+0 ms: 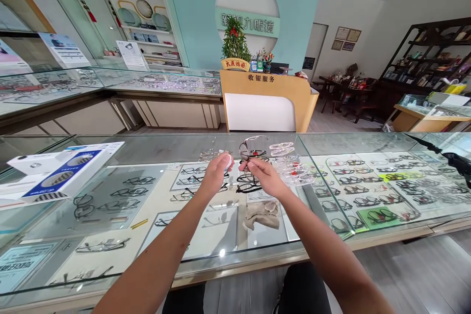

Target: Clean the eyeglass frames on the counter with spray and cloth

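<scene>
My right hand [265, 176] pinches a pair of eyeglasses [244, 149] by the frame, above the glass counter [217, 250]. One lens faces me, and a temple reaches out to the upper right. Just left of it, my left hand [216, 174] is closed around a small white object [228, 161]; only its rounded end shows, so its kind cannot be made out. The hands are close together but apart. Below my right hand, a crumpled beige cloth [262, 214] lies on the counter.
Rows of glasses [368, 201] fill the display case at the right, and more frames [134, 192] lie under glass at the left. A blue and white box [62, 176] stands on the counter's left. Beyond is a wooden cashier desk [305, 103] with a plant [235, 46].
</scene>
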### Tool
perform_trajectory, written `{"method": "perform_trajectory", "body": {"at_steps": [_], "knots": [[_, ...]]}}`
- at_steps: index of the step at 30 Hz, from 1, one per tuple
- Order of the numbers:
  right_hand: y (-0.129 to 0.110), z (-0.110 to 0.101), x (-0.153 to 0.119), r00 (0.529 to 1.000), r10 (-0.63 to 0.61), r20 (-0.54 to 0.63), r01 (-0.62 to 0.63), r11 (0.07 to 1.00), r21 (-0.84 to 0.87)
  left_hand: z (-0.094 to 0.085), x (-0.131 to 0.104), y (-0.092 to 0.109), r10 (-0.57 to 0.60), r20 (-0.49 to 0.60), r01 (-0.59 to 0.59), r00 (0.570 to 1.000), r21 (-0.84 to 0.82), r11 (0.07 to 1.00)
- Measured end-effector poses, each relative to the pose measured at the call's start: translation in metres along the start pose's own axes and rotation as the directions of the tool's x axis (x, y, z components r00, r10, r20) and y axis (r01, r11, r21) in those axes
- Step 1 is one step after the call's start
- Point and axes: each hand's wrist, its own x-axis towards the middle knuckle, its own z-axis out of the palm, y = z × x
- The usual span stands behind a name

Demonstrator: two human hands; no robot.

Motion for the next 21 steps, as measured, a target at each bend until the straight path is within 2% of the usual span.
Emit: {"method": "perform_trajectory", "body": {"at_steps": [5, 12, 15, 21], "knots": [[-0.005, 0.001, -0.003, 0.997, 0.007, 0.076, -0.008, 1.000, 0.022, 0.002, -0.002, 0.006, 0.032, 0.039, -0.036, 0.999, 0.093, 0.995], [-0.005, 0.003, -0.003, 0.994, 0.012, 0.108, -0.018, 0.999, 0.050, 0.004, -0.004, 0.005, 0.043, 0.094, -0.046, 0.995, 0.030, 0.998], [-0.005, 0.001, -0.002, 0.997, 0.035, 0.069, -0.042, 0.994, 0.104, 0.004, -0.005, 0.008, 0.018, 0.089, -0.019, 0.996, 0.016, 1.000], [-0.006, -0.004, 0.002, 0.991, 0.090, -0.098, -0.074, 0.985, 0.157, 0.011, -0.010, 0.001, -0.007, 0.128, 0.001, 0.992, 0.044, 0.999]]}}
